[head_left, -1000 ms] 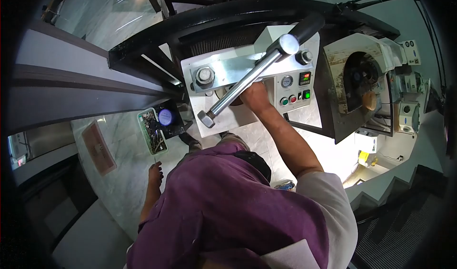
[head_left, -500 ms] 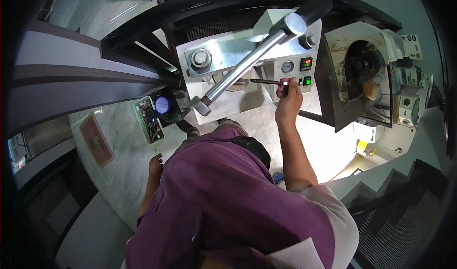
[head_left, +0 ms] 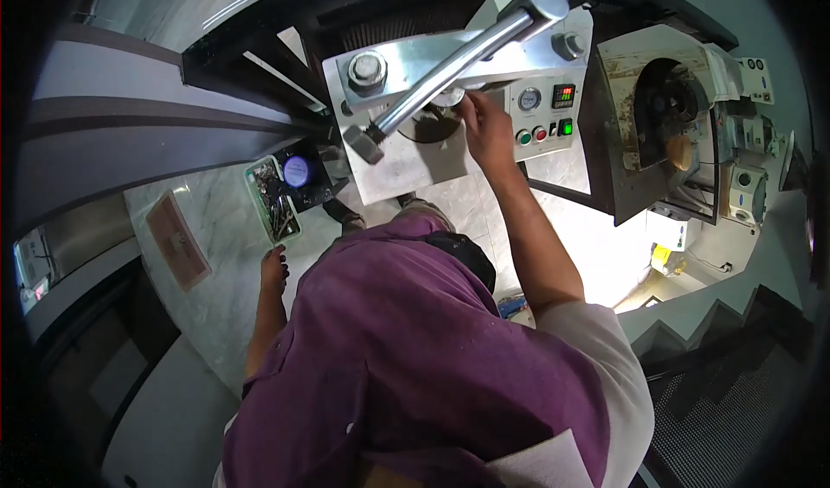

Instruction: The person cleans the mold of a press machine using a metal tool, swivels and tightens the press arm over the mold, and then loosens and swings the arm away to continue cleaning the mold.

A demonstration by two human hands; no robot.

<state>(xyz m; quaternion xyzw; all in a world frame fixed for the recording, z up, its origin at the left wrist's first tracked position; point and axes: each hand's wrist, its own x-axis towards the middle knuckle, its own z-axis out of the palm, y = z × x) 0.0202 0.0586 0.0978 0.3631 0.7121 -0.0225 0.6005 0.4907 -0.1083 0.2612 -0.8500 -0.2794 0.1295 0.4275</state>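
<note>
A white machine (head_left: 406,172) with a thick metal crossbar (head_left: 406,66) and a long steel lever (head_left: 450,64) stands in front of me. My right hand (head_left: 490,129) reaches beneath the crossbar at the round plate (head_left: 428,129), left of the panel buttons. Its fingers are closed, and what they hold is hidden or too small to name. Low on the left, my left hand (head_left: 275,269) hangs just below a green-edged tray (head_left: 275,203) of small metal pieces. Its fingers are partly curled and small in view.
A blue round lid (head_left: 296,171) lies beside the tray. A pinkish rectangular board (head_left: 177,242) rests on the marble surface at the left. To the right stands an open chamber machine (head_left: 627,125). Black railing runs behind the white machine.
My right hand came back from the panel with a thin dark rod, which was visible half a second ago, and moved left under the crossbar. The view has shifted slightly.
</note>
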